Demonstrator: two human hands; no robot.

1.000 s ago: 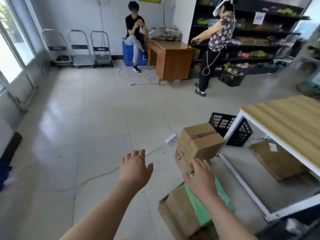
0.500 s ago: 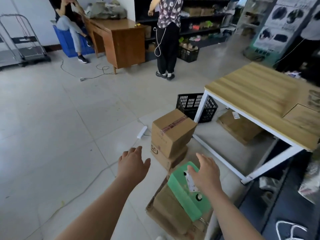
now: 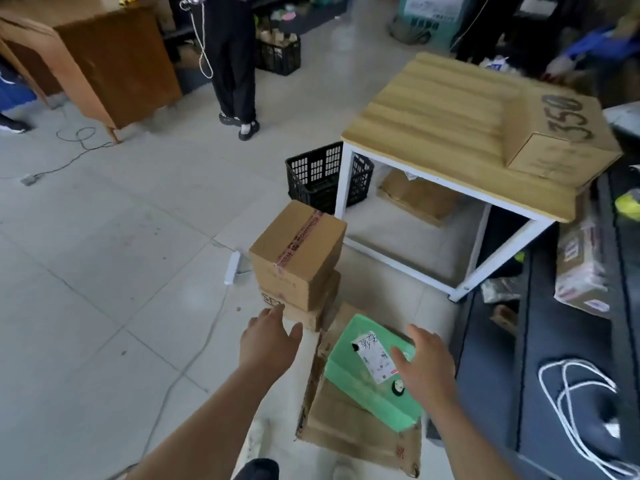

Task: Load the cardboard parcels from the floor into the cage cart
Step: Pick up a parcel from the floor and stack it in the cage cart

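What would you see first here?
The bright green parcel jumps out, lying on flat cardboard near the bottom, with the left hand and right hand open near it. Behind it stand two stacked brown boxes, and a box marked 350 sits on the wooden table at right.

Both arms are bare and stretched forward and down, palms turned away from the camera so the backs show. The left forearm enters the view at 7 o'clock and runs toward 1 o'clock. The left hand [image 3: 270, 341] sits just below the middle of the view, its fingers straight and close together, pointing to 12 o'clock, its thumb spread toward 2 o'clock. The right forearm enters at 5 o'clock and runs toward 11 o'clock. The right hand [image 3: 426, 365] lies at 3 o'clock of the left, slightly lower, fingers loosely spread, thumb toward 10 o'clock. Neither hand grips anything.
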